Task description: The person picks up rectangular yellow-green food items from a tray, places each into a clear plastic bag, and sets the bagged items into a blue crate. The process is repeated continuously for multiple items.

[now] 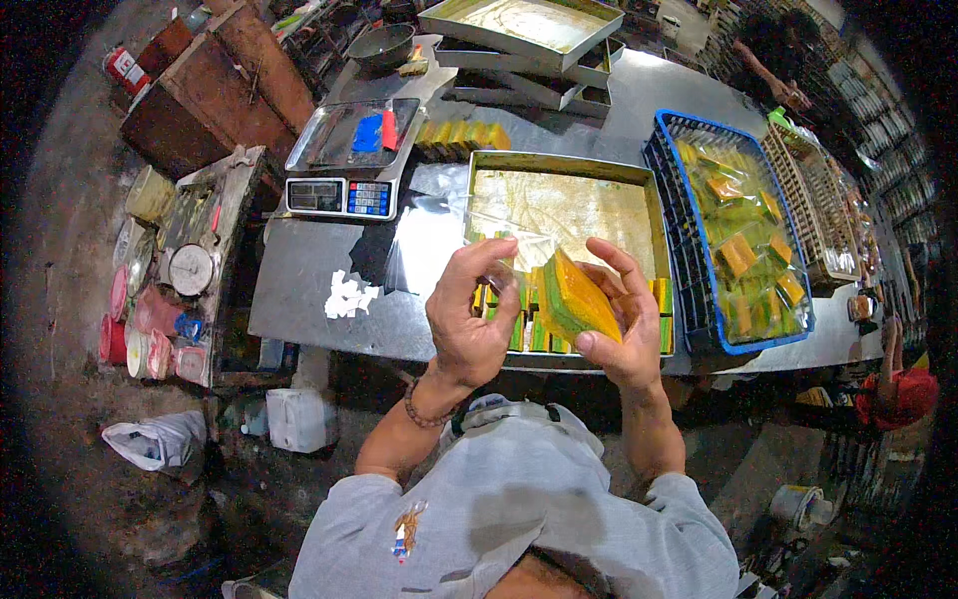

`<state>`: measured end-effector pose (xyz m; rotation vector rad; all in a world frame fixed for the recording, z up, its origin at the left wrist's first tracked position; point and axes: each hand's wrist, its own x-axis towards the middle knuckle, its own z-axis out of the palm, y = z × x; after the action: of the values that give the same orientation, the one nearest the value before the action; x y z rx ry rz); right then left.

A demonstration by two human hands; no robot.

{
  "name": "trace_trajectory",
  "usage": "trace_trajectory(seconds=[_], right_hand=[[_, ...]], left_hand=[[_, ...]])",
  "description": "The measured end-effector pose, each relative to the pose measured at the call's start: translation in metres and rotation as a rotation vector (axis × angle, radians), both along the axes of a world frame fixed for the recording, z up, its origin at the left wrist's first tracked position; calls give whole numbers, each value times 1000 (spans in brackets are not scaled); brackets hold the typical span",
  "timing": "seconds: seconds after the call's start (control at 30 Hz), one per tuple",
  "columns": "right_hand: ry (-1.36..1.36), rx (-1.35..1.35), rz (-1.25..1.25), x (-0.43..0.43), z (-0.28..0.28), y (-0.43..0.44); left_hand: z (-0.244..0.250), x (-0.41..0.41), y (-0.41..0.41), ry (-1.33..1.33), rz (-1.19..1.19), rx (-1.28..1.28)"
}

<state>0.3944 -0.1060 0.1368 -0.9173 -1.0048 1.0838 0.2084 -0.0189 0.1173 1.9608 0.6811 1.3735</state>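
My right hand (635, 318) grips a layered cake slice (584, 299), yellow on its broad face and green along the side, tilted up over the tray. Between the thumb and fingers of my left hand (473, 314) is a thin clear plastic bag (528, 241), which reaches towards the slice. Whether the slice touches the bag, I cannot tell. Below both hands lies a shallow metal tray (569, 198); rows of green and yellow cake slices (516, 335) stand in its near part, partly covered by my hands.
A blue plastic crate (799, 251) of wrapped slices (737, 256) stands right of the tray, beside a brown basket (816, 202). At left are a digital scale (337, 196) and paper pieces (350, 293). Further back sit more slices (464, 137) and stacked trays (524, 60).
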Motion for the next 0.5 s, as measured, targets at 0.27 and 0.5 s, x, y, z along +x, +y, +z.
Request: trace_trajectory(seconds=[0.27,0.5], right_hand=[[118,8,-14,12,5,-15],[56,73,-44,17,7,-18]], left_hand=[[20,29,-5,-216,37,65],[33,37,-3,-14,228,214]])
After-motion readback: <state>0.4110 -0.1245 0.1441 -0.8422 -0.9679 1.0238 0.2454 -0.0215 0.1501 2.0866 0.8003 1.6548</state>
